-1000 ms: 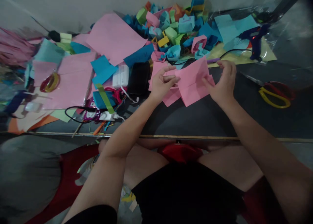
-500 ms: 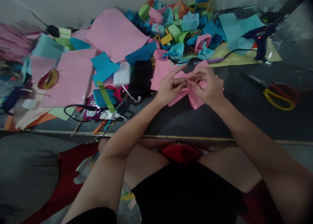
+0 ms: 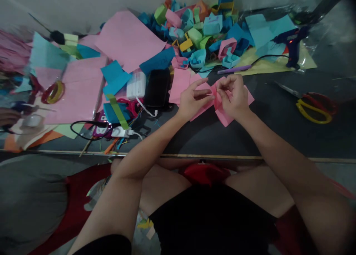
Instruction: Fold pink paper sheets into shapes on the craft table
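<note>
Pink paper [image 3: 226,117], with folds and a raised edge, is between my two hands over the dark table. My left hand [image 3: 193,99] pinches its left part between thumb and fingers, the index finger stretched away. My right hand [image 3: 236,95] is closed on the upright fold at the paper's right side, fingertips bent inward. The exact grip of both hands is partly hidden. Left of the paper, more pink paper pieces [image 3: 179,85] lie flat, reaching under my left hand.
Folded paper shapes [image 3: 198,36] are heaped along the wall. Scissors [image 3: 314,104] lie at right, below a glue gun [image 3: 293,43]. A black phone [image 3: 158,88] and white charger [image 3: 136,85] lie left of my hands. Another person's hand [image 3: 9,116] shows at the left edge.
My fingertips have moved slightly apart, the right hand shifting onto the paper's fold. Another person's hand has come in at the left edge, by the blue tool there.
</note>
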Tool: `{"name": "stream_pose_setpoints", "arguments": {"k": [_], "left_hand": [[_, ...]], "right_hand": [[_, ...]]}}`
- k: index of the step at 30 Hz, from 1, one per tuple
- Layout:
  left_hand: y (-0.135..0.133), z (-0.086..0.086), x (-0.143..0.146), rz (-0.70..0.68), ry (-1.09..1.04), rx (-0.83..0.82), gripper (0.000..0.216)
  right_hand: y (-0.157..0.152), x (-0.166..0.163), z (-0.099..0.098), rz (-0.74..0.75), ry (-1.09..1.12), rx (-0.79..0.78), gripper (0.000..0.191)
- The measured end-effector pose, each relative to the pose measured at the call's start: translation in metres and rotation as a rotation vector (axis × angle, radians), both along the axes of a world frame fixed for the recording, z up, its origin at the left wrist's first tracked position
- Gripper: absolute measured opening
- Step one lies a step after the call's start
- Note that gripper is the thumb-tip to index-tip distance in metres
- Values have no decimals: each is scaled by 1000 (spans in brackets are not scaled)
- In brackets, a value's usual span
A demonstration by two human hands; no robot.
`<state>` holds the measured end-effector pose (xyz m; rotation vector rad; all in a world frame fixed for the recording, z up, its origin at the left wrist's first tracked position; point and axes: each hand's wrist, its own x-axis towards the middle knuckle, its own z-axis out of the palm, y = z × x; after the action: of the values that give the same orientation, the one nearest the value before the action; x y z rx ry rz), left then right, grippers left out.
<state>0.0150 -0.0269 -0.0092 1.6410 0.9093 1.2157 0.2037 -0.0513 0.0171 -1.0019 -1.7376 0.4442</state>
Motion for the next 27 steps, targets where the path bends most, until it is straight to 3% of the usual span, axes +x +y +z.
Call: {"name": "stream_pose_setpoints", "arguments": {"k": [19,27], "left_hand": [[-3,3,2,-34,-4,-25,61],[1,1,0,-28,-14,-26,62]], "right_hand": [[7,1,-16,7,-57,-52,23],[-8,-2,9,-110,-163,2,19]]}}
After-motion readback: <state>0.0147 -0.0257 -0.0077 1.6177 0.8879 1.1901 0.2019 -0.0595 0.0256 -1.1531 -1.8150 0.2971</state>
